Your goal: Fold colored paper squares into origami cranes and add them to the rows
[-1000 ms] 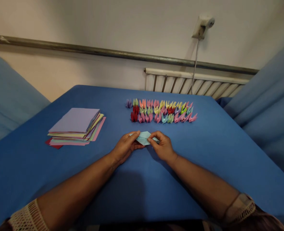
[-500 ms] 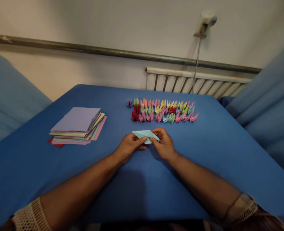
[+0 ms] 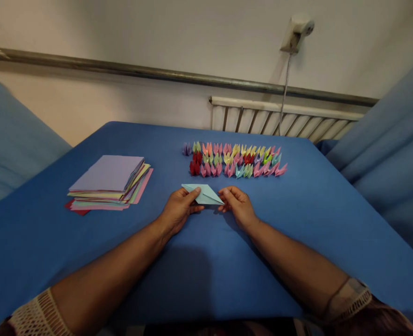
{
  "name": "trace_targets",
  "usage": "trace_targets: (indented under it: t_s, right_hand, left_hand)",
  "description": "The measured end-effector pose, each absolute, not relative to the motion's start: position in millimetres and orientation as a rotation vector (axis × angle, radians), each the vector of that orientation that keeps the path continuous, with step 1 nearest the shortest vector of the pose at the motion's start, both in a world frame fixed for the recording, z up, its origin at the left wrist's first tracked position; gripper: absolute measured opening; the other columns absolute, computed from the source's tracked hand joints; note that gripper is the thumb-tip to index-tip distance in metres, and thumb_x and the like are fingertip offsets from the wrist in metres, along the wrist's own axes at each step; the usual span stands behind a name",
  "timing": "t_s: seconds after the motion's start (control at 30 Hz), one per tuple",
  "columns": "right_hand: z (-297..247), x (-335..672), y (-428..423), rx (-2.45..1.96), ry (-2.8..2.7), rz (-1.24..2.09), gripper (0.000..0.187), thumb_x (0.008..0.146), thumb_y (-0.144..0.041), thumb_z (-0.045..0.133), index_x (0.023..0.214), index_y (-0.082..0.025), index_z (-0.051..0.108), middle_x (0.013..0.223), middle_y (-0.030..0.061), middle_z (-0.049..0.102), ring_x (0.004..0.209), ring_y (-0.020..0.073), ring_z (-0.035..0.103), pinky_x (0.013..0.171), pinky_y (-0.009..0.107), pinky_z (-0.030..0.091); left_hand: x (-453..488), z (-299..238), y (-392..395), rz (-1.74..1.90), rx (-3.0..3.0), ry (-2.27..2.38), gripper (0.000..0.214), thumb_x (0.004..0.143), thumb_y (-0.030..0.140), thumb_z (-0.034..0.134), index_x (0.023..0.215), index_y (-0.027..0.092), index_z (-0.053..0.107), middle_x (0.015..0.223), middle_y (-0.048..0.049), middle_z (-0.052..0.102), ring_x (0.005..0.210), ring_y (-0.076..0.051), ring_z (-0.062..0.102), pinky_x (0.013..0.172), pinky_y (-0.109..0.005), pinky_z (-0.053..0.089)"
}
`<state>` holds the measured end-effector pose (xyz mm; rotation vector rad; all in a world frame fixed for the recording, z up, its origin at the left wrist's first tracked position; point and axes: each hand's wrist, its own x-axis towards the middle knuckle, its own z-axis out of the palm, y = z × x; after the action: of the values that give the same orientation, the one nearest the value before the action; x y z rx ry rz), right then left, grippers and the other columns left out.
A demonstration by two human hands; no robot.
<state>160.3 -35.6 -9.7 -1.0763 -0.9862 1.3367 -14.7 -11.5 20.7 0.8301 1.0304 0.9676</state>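
A light blue sheet of origami paper, folded into a narrow diamond with a slit along its middle, is held just above the blue tabletop. My left hand grips its left half, thumb flat on top and fingers underneath. At the right, the curled fingers of my right hand are around the paper's pointed right tip; exactly how the thumb meets it is hard to see. Beyond both hands stand rows of small folded paper cranes in pink, red, yellow, green, blue and purple.
To the left lies a stack of coloured paper squares, lilac on top, with a red sheet jutting out below. Blue cloth covers the table. A wall rail, a socket with a cord and blue curtains surround it.
The folded paper has shifted slightly left and turned, its right tip now pointing down to the right. My right thumb has come off its middle, and the right fingers are now at the tip.
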Motion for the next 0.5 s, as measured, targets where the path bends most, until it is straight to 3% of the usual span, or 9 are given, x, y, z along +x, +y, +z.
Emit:
trace_targets:
  t_s: [0.13,0.27,0.37,0.5]
  right_hand:
    - [-12,153,-39,-1.069,-1.066,1.373,0.037,0.068,-0.050,0.074,0.082,-0.020,0.057,0.057,-0.0049,0.065,0.042,0.0097,0.056,0.044,0.022,0.044]
    - [-15,146,-48,-1.024,-1.147,1.502,0.039,0.067,-0.046,0.076,0.087,-0.021,0.053,0.059,-0.0048,0.067,0.045,0.0113,0.060,0.049,0.024,0.048]
    - [-13,147,-52,-1.026,-1.261,1.476,0.032,0.073,-0.046,0.072,0.085,-0.021,0.055,0.064,-0.0036,0.066,0.054,0.0121,0.062,0.052,0.024,0.048]
    - [-11,152,-48,-1.100,-1.205,1.285,0.033,0.073,-0.045,0.071,0.091,-0.021,0.059,0.077,-0.0005,0.065,0.063,0.0122,0.060,0.052,0.023,0.046]
  left_hand:
    - [-15,19,-10,0.982,0.865,1.042,0.027,0.075,0.029,0.075,0.094,0.011,0.066,0.080,-0.0049,0.070,0.061,-0.011,0.063,0.048,-0.018,0.050]
    - [-16,19,-9,1.014,0.993,1.021,0.026,0.073,0.034,0.075,0.083,0.012,0.064,0.066,-0.0005,0.065,0.050,-0.007,0.053,0.043,-0.016,0.038]
    - [-17,23,-10,0.976,1.104,1.020,0.028,0.071,0.035,0.076,0.083,0.014,0.062,0.065,0.0012,0.063,0.052,-0.009,0.054,0.049,-0.019,0.040]
    - [-19,31,-15,0.670,1.369,0.908,0.025,0.072,0.036,0.073,0.086,0.017,0.065,0.074,0.0001,0.065,0.063,-0.013,0.057,0.059,-0.023,0.044]
